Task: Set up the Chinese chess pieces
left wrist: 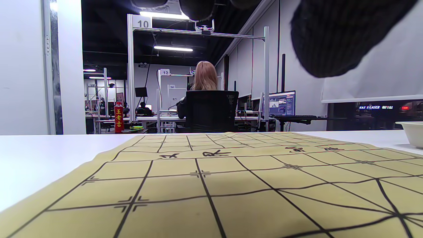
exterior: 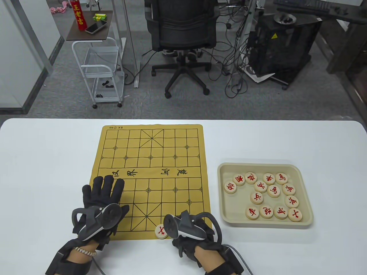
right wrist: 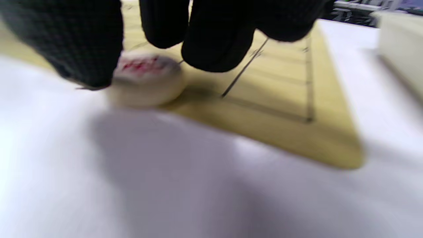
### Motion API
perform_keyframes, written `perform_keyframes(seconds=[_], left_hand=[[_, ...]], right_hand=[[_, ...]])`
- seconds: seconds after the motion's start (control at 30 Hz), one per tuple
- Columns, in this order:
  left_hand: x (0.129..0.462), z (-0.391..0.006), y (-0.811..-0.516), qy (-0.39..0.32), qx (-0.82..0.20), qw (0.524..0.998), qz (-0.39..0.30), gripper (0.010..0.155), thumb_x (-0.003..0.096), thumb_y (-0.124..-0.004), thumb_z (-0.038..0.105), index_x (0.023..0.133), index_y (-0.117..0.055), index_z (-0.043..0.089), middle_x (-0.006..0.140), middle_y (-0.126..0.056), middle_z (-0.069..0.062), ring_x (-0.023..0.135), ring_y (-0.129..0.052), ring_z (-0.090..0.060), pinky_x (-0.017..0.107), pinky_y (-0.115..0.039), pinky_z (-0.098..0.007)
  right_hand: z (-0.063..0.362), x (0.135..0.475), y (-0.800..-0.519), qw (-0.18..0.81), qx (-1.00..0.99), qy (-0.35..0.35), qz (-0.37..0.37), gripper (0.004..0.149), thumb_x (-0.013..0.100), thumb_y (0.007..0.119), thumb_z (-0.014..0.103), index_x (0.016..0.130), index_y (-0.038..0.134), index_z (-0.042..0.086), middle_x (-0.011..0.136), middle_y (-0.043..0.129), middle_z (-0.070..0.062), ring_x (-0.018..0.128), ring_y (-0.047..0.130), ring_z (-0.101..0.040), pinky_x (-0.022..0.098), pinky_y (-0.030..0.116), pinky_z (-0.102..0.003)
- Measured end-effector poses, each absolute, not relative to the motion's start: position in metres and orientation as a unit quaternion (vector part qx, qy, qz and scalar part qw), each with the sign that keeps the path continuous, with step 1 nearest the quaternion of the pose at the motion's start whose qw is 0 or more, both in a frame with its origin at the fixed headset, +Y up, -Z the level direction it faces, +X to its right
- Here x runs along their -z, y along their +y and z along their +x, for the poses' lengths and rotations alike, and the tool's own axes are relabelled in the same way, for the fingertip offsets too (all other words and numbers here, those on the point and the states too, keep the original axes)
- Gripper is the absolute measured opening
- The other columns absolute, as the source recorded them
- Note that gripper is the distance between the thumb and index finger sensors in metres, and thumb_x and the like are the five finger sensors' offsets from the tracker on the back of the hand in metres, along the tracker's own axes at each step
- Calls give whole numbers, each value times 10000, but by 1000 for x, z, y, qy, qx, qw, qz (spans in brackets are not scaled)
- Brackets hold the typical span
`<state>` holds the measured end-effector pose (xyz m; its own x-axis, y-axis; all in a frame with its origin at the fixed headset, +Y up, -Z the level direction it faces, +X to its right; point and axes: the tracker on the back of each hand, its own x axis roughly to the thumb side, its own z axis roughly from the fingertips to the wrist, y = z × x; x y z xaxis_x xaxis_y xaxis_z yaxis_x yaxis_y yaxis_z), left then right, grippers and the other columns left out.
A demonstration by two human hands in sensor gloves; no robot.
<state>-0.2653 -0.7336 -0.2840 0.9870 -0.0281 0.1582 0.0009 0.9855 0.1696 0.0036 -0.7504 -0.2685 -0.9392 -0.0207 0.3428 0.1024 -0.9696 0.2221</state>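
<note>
The yellow chess board mat (exterior: 160, 160) lies on the white table; it also shows in the left wrist view (left wrist: 231, 185). My left hand (exterior: 104, 189) rests flat and open on the mat's near left part. One round wooden piece with a red character (exterior: 161, 231) sits at the mat's near edge. My right hand (exterior: 172, 229) is right beside it. In the blurred right wrist view my thumb (right wrist: 76, 43) and fingers (right wrist: 218, 43) pinch this piece (right wrist: 145, 79) from both sides. Several more red-marked pieces (exterior: 273, 191) lie in the beige tray (exterior: 304, 172).
The tray stands on the table right of the mat; its wall shows in the right wrist view (right wrist: 400, 43) and its corner in the left wrist view (left wrist: 411, 132). Beyond the table's far edge are an office chair (exterior: 180, 25) and a white cart (exterior: 100, 71).
</note>
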Motion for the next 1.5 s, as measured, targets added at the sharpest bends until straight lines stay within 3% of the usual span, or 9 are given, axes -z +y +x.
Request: perform_keyframes(seconds=[0.1,0.23,0.4,0.53,0.63,0.93,1.07,1.27,1.5], left_hand=[[284,-265,-734,-80,7,993,85,946,391,-791,600,1104,-231,331,1230,-278,-150,1136,-317,-538,745,-296,-760],[284,-264,-734,-80,9,993,83,946,392,-791,600,1104,-230,329,1230,-277,-151,1136,-317,-537,745,-297,-759],[284,-264,-734,-82,10,993,83,945,393,-790,601,1104,-230,330,1230,-276,-149,1136,-317,-536,745,-297,-759],[285,-264,-735,-81,10,993,81,947,392,-790,601,1104,-229,330,1230,-275,-150,1136,-315,-536,746,-297,-758],[284,-264,-735,-81,11,993,80,944,393,-790,601,1103,-230,332,1230,-275,-147,1136,-315,-537,745,-298,-758],[284,-263,-735,-81,13,994,78,948,391,-791,602,1104,-229,330,1230,-276,-149,1136,-316,-538,745,-298,-759],[284,-263,-735,-82,13,994,77,946,391,-791,601,1104,-231,330,1229,-278,-150,1135,-319,-537,745,-298,-759],[285,-264,-735,-80,10,994,77,946,392,-791,599,1104,-230,330,1230,-275,-149,1137,-316,-536,746,-296,-759],[285,-264,-736,-80,13,994,77,943,393,-791,599,1104,-232,330,1230,-281,-150,1137,-320,-536,745,-298,-759]], right_hand=[[45,281,-716,29,997,-47,-58,639,364,979,462,927,749,268,1012,789,-110,639,992,-153,432,851,-341],[110,300,-694,51,994,-21,94,618,377,986,441,923,768,250,1007,796,-119,629,992,-172,430,844,-356],[166,314,-715,80,975,-106,179,592,375,988,445,900,795,251,995,815,-108,624,997,-172,429,848,-357],[185,317,-741,81,966,-148,198,583,378,987,445,895,798,254,997,815,-93,643,994,-171,440,849,-357],[190,319,-747,52,965,-140,217,563,380,987,438,879,807,250,986,825,-95,628,993,-166,430,849,-355],[183,330,-760,119,954,-149,231,560,363,1003,452,847,806,250,959,846,-84,587,998,-128,412,857,-337],[185,329,-761,121,963,-118,212,587,310,1028,503,804,832,254,894,904,-78,464,1001,-63,351,870,-304],[179,319,-745,99,976,-63,186,598,295,1030,520,795,836,255,882,915,-82,428,996,-52,330,868,-298],[129,289,-717,44,998,3,40,598,291,1025,535,789,836,264,875,921,-71,409,994,-42,322,871,-291]])
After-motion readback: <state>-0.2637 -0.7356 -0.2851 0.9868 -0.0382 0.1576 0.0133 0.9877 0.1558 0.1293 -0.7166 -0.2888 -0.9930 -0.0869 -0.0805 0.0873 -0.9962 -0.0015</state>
